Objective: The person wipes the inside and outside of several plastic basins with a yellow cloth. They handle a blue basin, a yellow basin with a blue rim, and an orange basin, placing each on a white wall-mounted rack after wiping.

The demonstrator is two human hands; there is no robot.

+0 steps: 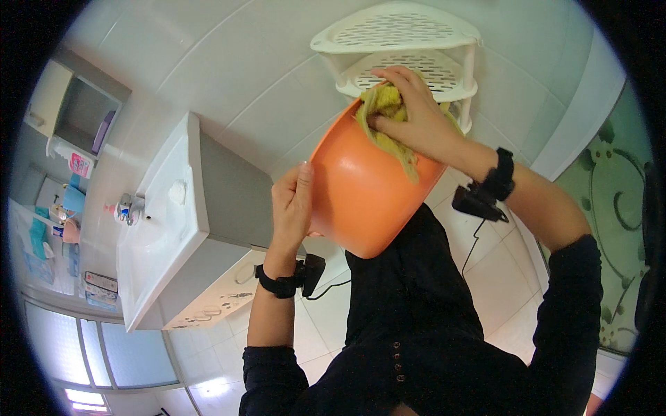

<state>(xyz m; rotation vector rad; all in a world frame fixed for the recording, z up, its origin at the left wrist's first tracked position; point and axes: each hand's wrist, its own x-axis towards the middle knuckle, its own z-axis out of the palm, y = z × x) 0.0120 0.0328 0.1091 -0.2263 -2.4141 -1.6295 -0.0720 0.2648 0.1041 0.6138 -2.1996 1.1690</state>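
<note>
An orange plastic bin or basin point(371, 187) is held up in front of me, tilted, its smooth side showing. My left hand point(293, 201) grips its left edge, the thumb lying on the near face and the other fingers out of sight behind. At the bin's upper edge my right hand point(416, 114) is closed on a yellow-green cloth point(392, 111). The cloth drapes over that edge and partly down the side. Whatever the bin contains is hidden. Black straps with small devices and cables sit on both my wrists.
A white corner shelf point(395, 31) with slotted tiers stands right behind the bin. On the left is a white washbasin point(166, 208) with a chrome tap point(130, 208), above a grey cabinet point(236, 187). A patterned glass panel point(603, 208) borders the right. Pale tiles point(517, 256) cover the floor.
</note>
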